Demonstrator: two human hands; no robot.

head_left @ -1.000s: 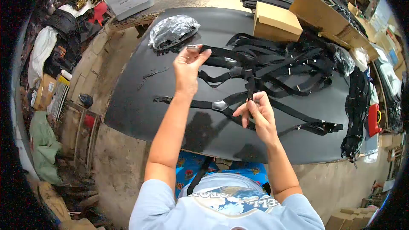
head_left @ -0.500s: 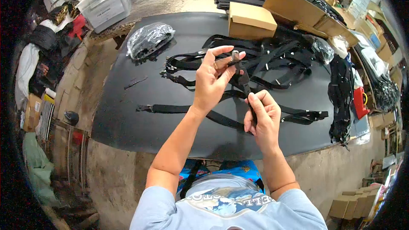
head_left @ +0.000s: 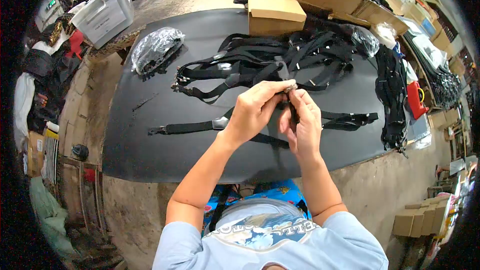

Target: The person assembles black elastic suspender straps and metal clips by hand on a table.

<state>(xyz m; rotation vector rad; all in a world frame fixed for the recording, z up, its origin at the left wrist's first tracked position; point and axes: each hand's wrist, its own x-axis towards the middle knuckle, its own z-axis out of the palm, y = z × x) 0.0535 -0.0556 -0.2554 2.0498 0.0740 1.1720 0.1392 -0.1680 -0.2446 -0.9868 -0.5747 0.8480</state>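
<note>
Above the middle of the table, my left hand [head_left: 256,109] and my right hand [head_left: 306,120] meet, fingertips pinched together. Both are closed on the end of a black strap with a small metal clip [head_left: 290,88], partly hidden by the fingers. A dark grey piece [head_left: 283,68] sticks up just beyond the fingertips. Below the hands, a black strap [head_left: 190,128] lies across the table, with a clip at its left end. Behind them is a tangled pile of black clip-on straps, like suspenders [head_left: 250,67].
On the black table top [head_left: 150,155] lies a plastic bag of dark items [head_left: 159,50]. A cardboard box [head_left: 276,15] stands at the back. More black straps [head_left: 391,95] hang over the right edge, near a red container [head_left: 415,98]. A clear plastic bin [head_left: 105,15] stands back left.
My left hand has moved down and right to meet my right hand at the strap's end. Its fingers, spread before, are now pinched together. The view has shifted slightly.
</note>
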